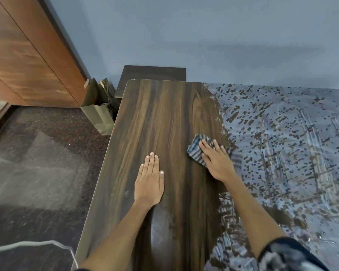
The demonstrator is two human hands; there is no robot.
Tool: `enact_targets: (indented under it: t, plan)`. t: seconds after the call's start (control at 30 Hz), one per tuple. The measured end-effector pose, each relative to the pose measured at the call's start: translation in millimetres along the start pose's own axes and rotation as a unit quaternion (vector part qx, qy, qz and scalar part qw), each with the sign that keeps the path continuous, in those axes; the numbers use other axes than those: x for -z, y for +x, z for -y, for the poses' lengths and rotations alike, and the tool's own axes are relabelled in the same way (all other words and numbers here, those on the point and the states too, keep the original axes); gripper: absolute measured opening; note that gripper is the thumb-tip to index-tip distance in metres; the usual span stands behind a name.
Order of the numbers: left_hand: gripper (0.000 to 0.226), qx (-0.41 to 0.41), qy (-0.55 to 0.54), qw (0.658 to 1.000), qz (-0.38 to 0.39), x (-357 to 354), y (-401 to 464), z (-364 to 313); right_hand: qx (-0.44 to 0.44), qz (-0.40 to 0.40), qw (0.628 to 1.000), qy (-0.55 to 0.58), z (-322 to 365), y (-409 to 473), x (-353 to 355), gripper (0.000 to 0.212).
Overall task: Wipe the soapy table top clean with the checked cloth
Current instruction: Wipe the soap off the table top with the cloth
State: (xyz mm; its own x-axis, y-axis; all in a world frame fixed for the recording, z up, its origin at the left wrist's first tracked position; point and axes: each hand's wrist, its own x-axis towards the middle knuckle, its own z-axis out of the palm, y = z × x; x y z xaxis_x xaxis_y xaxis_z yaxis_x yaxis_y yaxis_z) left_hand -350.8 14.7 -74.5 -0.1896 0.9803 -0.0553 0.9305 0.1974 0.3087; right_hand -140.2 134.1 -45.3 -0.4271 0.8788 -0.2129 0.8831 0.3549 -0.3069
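Observation:
A dark wood-grain table top [164, 118] fills the middle of the head view. Its left half shows bare wood; the right half is covered in pale soapy foam [292, 133] with dark specks and smear lines. The blue-and-white checked cloth [196, 149] lies crumpled at the border between bare wood and foam. My right hand [217, 161] presses flat on the cloth with straight fingers, hiding most of it. My left hand [150, 178] rests flat on the bare wood, left of the cloth, fingers straight and together.
A wooden cabinet [27, 55] stands at the left. A brown paper bag [100, 114] sits on the dark speckled floor [37, 153] by the table's far left corner. A small dark side table [153, 73] stands behind, against the blue wall [204, 36].

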Motion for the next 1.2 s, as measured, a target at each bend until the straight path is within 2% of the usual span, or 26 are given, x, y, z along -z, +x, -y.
enact_targets:
  t: [0.1,0.23,0.43,0.57,0.7,0.77,0.9,1.03,1.13,1.2]
  plan:
    - [0.072,0.003,0.001,1.0,0.009,1.1,-7.0,-1.9,-0.005,-0.017,0.999,-0.03,37.6,8.5,-10.3,0.048]
    - [0.074,0.01,-0.004,1.0,0.017,4.4,-20.3,-7.7,0.093,-0.017,0.995,-0.029,77.3,-25.2,-30.9,0.048]
    - [0.073,0.015,-0.004,0.999,0.041,4.6,-40.3,-11.4,0.182,0.016,0.983,0.001,51.8,-87.1,-43.5,0.052]
    - [0.077,0.005,-0.015,0.998,0.056,4.3,-56.6,-11.1,0.148,0.011,0.988,0.037,12.2,-99.4,-32.2,0.067]
    - [0.079,-0.006,-0.015,0.997,0.074,9.5,-69.7,-7.7,0.035,-0.028,0.998,0.04,10.6,-75.7,-23.5,0.047]
    - [0.08,-0.01,-0.012,0.997,0.08,11.1,-78.6,-6.7,-0.006,-0.03,0.999,0.011,36.2,-70.5,-26.6,0.046]
    - [0.081,-0.017,-0.008,0.996,0.093,11.6,-93.7,-2.9,0.089,-0.013,0.996,0.001,73.3,-97.8,-43.3,0.046]
    - [0.081,-0.033,-0.012,0.995,0.091,11.9,-99.4,4.8,0.187,0.051,0.981,0.014,56.3,-145.6,-50.2,0.048]
    - [0.082,-0.028,-0.021,0.995,0.091,11.7,-103.2,4.3,0.175,0.044,0.981,0.069,24.3,-162.2,-47.4,0.076]
    - [0.081,-0.022,-0.015,0.996,0.089,10.5,-106.9,2.0,0.137,0.007,0.985,0.101,9.0,-154.9,-41.5,0.075]
